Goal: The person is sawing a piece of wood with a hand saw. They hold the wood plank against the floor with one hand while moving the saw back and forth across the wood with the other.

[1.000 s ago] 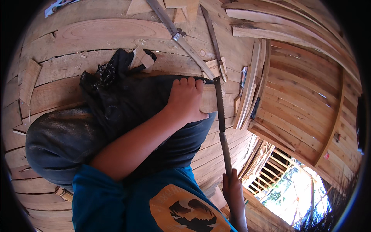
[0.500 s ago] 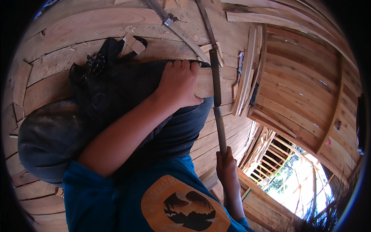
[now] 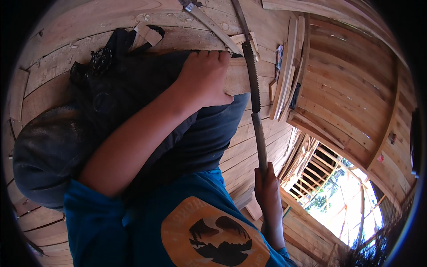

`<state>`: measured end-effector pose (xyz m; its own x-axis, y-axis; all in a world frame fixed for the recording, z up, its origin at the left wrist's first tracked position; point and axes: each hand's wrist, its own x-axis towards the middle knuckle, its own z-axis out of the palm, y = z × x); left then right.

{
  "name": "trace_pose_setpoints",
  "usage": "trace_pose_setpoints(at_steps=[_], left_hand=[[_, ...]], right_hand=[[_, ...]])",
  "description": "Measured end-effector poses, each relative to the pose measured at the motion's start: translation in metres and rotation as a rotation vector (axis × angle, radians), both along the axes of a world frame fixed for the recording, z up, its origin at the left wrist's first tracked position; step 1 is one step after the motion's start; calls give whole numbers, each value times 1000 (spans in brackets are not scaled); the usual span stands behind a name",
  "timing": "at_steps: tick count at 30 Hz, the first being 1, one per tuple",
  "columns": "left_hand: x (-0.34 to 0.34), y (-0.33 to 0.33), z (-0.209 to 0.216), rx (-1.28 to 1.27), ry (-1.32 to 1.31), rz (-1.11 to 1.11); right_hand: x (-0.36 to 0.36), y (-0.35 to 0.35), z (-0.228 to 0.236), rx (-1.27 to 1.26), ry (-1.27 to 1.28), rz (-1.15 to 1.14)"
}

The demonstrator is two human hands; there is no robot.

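Note:
My left hand (image 3: pixel 205 78) is closed over a short pale wooden board (image 3: pixel 238 76) lying across my dark-trousered leg, its thumb pressed along the near edge. In my right hand (image 3: pixel 267 187), lower and further right, is the long handle of a handsaw (image 3: pixel 252 75). The saw runs away from me, and its toothed blade crosses at the board's right end. Whether the teeth are inside a cut cannot be made out. Much of the board is hidden under my left hand.
A tool with a pale wooden handle (image 3: pixel 213 29) and metal collar lies on the plank floor beyond my leg. Dark cloth with a cord (image 3: pixel 102 60) and a wood offcut (image 3: pixel 149 33) sit at far left. Stacked boards (image 3: pixel 287 66) stand right, beside a plank wall (image 3: pixel 347 84).
The saw has been drawn a little toward me relative to the board, with my right hand still on its handle. My left hand keeps its hold; the whole view has shifted slightly.

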<state>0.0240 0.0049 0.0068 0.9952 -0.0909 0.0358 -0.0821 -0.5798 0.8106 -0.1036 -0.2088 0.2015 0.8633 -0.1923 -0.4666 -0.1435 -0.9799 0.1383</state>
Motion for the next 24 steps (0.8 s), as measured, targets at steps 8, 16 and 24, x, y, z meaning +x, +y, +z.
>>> trace_pose_setpoints(at_steps=[8, 16, 24], left_hand=[[0, -1, -1, 23, -20, 6], [2, 0, -2, -20, 19, -9], [-5, 0, 1, 19, 3, -36]], right_hand=[[-37, -6, 38, 0, 53, -84], [-17, -13, 22, -85, 102, -166], [25, 13, -11, 9, 18, 38]])
